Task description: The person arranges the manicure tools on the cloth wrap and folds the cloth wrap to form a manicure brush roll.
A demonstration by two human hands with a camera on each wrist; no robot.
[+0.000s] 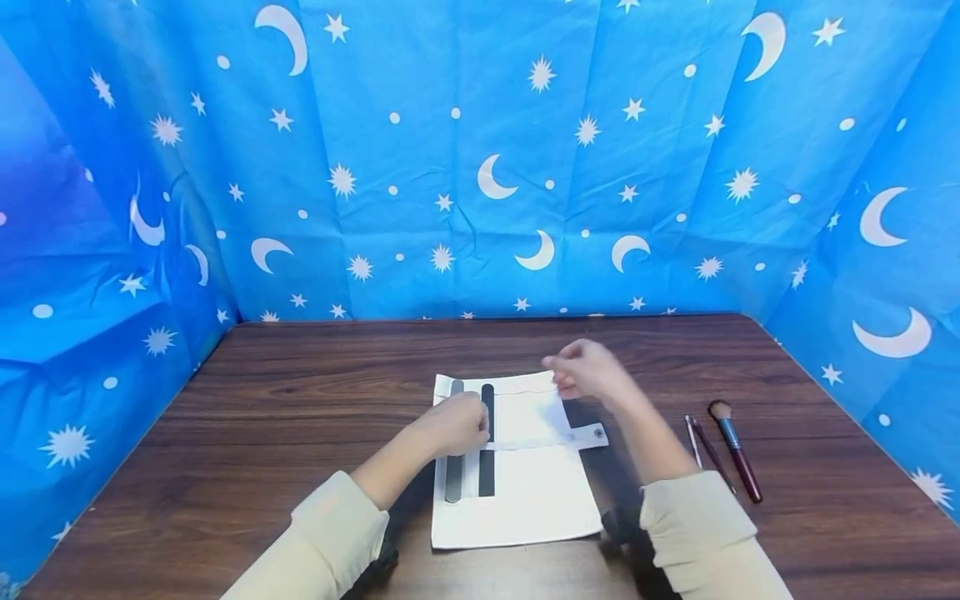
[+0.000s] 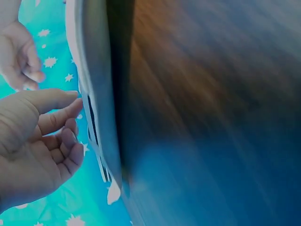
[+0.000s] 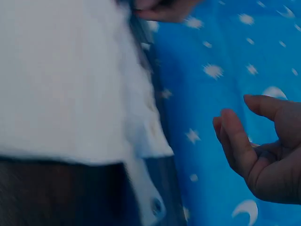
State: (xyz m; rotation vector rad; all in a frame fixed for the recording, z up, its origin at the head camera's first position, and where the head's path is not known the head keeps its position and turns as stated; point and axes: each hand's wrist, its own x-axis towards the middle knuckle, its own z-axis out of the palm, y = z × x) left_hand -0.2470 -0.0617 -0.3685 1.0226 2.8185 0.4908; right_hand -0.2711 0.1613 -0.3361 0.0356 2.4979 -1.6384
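Observation:
A white fabric case (image 1: pixel 536 508) lies flat on the table, with a grey nail file (image 1: pixel 454 479) and a black nail file (image 1: pixel 487 475) upright along its left part. A pale strip (image 1: pixel 471 479) shows between them. Across the middle runs a white strap (image 1: pixel 589 437) with a snap at its right end. Over the files is my left hand (image 1: pixel 457 423), its thumb and forefinger tips close together at the case's surface; whether they pinch the strap is hidden. My right hand (image 1: pixel 592 371), slightly blurred, hovers by the top right corner, thumb and fingers apart, holding nothing.
To the right lie a makeup brush (image 1: pixel 738 457) with a dark red handle, and a slim dark tool (image 1: pixel 714 454) beside a thin silvery one (image 1: pixel 693 440). Blue cloth (image 1: pixel 450 208) with moons and stars hangs behind the wooden table (image 1: pixel 300 400) and along its sides.

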